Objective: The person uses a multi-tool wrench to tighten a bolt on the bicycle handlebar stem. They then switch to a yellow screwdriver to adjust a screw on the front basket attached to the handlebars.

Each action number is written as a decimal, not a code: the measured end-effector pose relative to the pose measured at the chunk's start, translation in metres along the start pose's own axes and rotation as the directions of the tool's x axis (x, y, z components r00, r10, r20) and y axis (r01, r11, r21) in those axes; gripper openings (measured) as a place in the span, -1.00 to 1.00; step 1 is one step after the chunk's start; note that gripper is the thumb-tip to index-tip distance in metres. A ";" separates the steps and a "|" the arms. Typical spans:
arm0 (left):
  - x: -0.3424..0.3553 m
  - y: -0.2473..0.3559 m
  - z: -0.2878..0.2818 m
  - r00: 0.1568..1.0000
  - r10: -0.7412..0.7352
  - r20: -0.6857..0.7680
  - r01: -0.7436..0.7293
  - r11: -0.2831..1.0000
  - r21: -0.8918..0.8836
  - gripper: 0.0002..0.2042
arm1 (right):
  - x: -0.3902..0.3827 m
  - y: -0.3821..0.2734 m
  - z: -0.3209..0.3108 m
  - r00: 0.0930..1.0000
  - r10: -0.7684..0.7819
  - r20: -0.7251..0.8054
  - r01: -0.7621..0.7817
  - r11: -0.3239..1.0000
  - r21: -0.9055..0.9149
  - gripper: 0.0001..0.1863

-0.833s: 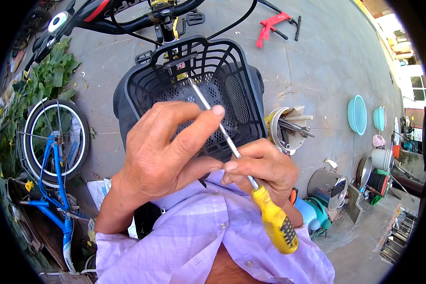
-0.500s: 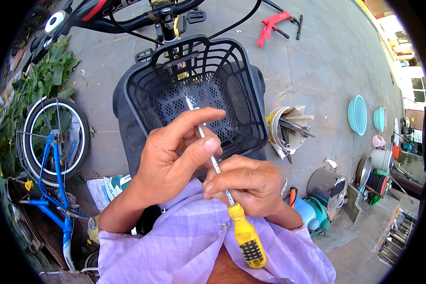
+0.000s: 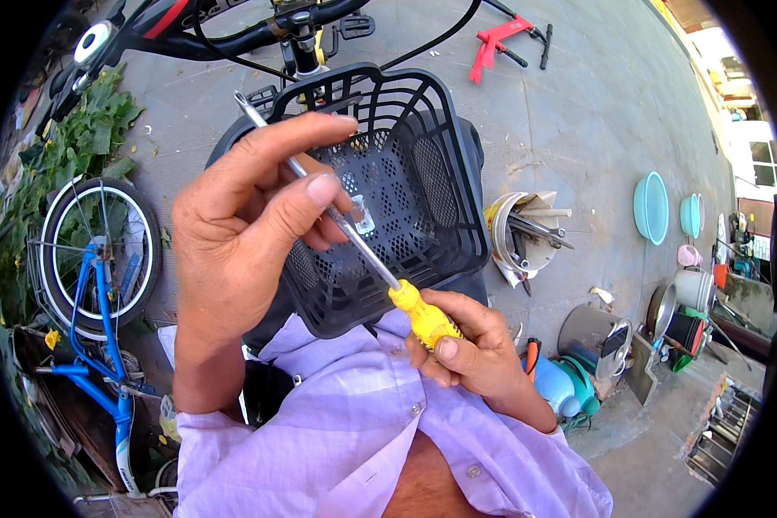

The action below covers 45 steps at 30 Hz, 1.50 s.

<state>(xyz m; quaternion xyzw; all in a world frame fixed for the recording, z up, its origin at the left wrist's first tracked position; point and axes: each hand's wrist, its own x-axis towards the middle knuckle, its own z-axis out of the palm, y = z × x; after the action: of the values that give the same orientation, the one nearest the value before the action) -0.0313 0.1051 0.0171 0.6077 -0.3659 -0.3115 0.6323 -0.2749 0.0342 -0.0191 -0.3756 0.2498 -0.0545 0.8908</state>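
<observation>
My left hand (image 3: 246, 211) is loosely closed around the metal shaft of a screwdriver (image 3: 367, 259), whose tip points up-left beside the basket's rim. My right hand (image 3: 466, 354) grips its yellow handle (image 3: 427, 324) low in front of me. Both hands are over the near side of a black plastic basket (image 3: 436, 181) with perforated walls and floor, fixed at the front of a black bicycle (image 3: 268, 26). A small shiny piece (image 3: 363, 216) shows by my left fingertips; whether I touch it I cannot tell.
A blue bicycle (image 3: 104, 315) and leafy plants (image 3: 95, 121) lie left. A bucket of tools (image 3: 527, 233) stands right of the basket, with blue basins (image 3: 652, 207), a steel pot (image 3: 591, 337) and other containers farther right. A red frame part (image 3: 492, 47) lies beyond.
The screwdriver has moved up-left and tilted further. My left hand has risen with it. My right hand has shifted from the shaft onto the yellow handle.
</observation>
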 end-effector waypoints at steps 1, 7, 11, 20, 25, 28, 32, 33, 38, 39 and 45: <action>0.003 -0.002 -0.006 0.994 0.099 -0.045 -0.096 0.994 0.060 -0.68 | -0.004 0.002 -0.003 0.998 -0.052 -0.044 0.047 0.994 -0.097 -0.42; 0.035 -0.042 -0.076 0.929 0.191 -0.317 -0.098 0.953 0.288 -0.68 | -0.019 0.002 -0.005 0.953 -0.137 -0.271 0.022 0.921 -0.388 -0.56; 0.048 -0.074 -0.067 0.995 -0.077 -0.069 0.083 0.993 0.084 -0.48 | -0.011 0.006 0.005 0.928 -0.135 -0.348 -0.011 0.922 -0.387 -0.64; 0.054 -0.097 -0.066 0.976 -0.216 0.009 0.213 0.953 -0.214 -0.35 | 0.004 0.007 0.009 0.915 -0.143 -0.376 -0.041 0.896 -0.442 -0.65; 0.052 -0.110 -0.061 0.975 -0.223 0.011 0.217 0.933 -0.288 -0.33 | 0.009 0.008 0.008 0.918 -0.143 -0.370 -0.041 0.894 -0.446 -0.66; 0.052 -0.118 -0.059 0.972 -0.235 -0.008 0.224 0.936 -0.271 -0.32 | 0.010 0.010 0.009 0.915 -0.143 -0.377 -0.036 0.902 -0.431 -0.66; 0.052 -0.121 -0.058 0.974 -0.226 -0.020 0.215 0.946 -0.243 -0.31 | 0.011 0.017 0.006 0.916 -0.147 -0.372 -0.012 0.919 -0.393 -0.66; 0.052 -0.121 -0.058 0.972 -0.232 -0.027 0.219 0.947 -0.233 -0.31 | 0.010 0.018 0.005 0.918 -0.141 -0.371 -0.019 0.918 -0.397 -0.66; 0.052 -0.120 -0.056 0.966 -0.257 -0.038 0.239 0.936 -0.257 -0.32 | 0.017 0.027 0.004 0.906 -0.192 -0.377 0.024 0.913 -0.407 -0.60; 0.052 -0.119 -0.056 0.962 -0.267 -0.051 0.246 0.934 -0.259 -0.32 | 0.017 0.029 0.003 0.907 -0.194 -0.375 0.029 0.915 -0.403 -0.60; 0.051 -0.119 -0.056 0.966 -0.255 -0.045 0.232 0.929 -0.290 -0.31 | 0.019 0.035 0.000 0.912 -0.209 -0.354 0.057 0.917 -0.394 -0.60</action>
<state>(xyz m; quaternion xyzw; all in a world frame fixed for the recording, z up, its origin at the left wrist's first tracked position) 0.0493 0.0848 -0.0967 0.5644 -0.2132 -0.4112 0.6833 -0.2618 0.0538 -0.0516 -0.5367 0.4006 -0.1410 0.7291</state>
